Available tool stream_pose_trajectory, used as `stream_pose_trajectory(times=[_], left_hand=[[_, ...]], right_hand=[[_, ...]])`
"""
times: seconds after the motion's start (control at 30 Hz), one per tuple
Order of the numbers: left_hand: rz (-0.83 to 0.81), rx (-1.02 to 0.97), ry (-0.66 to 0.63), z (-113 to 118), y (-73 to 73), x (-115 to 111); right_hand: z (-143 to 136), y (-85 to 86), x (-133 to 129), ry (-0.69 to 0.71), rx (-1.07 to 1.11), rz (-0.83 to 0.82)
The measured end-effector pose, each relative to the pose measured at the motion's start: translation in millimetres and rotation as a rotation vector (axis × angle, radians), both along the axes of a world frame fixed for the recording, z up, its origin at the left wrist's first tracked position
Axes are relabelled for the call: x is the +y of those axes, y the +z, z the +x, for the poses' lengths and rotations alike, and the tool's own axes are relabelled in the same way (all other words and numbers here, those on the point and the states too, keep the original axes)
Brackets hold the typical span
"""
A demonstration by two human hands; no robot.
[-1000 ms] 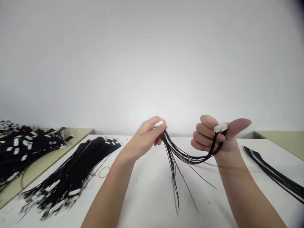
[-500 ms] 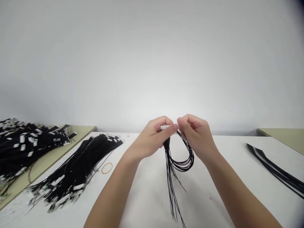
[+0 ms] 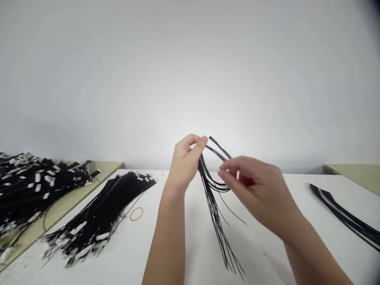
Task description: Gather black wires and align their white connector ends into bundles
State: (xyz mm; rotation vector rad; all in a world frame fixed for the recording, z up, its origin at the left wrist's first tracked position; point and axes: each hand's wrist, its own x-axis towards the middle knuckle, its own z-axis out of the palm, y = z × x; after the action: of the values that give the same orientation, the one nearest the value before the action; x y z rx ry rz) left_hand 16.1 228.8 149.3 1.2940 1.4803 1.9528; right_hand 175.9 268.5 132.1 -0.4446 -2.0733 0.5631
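My left hand (image 3: pixel 187 162) is closed, its thumb and index finger pinching a bundle of thin black wires (image 3: pixel 203 171) above the table. Loose ends hang below that hand, while other lengths curve out to the right in a loop. One flat dark end sticks up just beyond my left fingertips. My right hand (image 3: pixel 257 188) is beside the loop, thumb and index fingertips close together and the other fingers curled. Part of the loop passes behind it; whatever lies between its fingertips is too small to make out.
On the white table (image 3: pixel 166 245) to the left lie a pile of black wires with white tags (image 3: pixel 109 209) and an orange rubber band (image 3: pixel 136 214). A larger tagged pile (image 3: pixel 26 186) is farther left. More black wires (image 3: pixel 341 209) lie at right.
My left hand has risen slightly and moved left with the wires. My right hand has come away from it, lower and to the right, and the loop has spread wider.
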Motion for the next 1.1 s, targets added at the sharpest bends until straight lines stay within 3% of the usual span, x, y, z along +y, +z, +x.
stream_pose_trajectory(times=[0.27, 0.6, 0.83, 0.97, 1.1], left_hand=[[-0.015, 0.046, -0.048, 4, -2.3, 6], [-0.046, 0.067, -0.084, 8, 1.1, 5], [0.000, 0.132, 0.004, 4, 0.1, 8], [0.027, 0.260, 0.105, 5, -1.4, 10], [0.014, 0.262, 0.156, 4, -3.1, 13]], right_hand=[[-17, -13.5, 7, -0.037, -0.238, -0.062], [-18, -9.2, 8, -0.005, -0.261, -0.143], [-10, -1.0, 16, 0.231, -0.151, -0.495], [2, 6.7, 25, 0.427, -0.309, -0.627], [15, 12.6, 31, 0.566, -0.405, -0.678]])
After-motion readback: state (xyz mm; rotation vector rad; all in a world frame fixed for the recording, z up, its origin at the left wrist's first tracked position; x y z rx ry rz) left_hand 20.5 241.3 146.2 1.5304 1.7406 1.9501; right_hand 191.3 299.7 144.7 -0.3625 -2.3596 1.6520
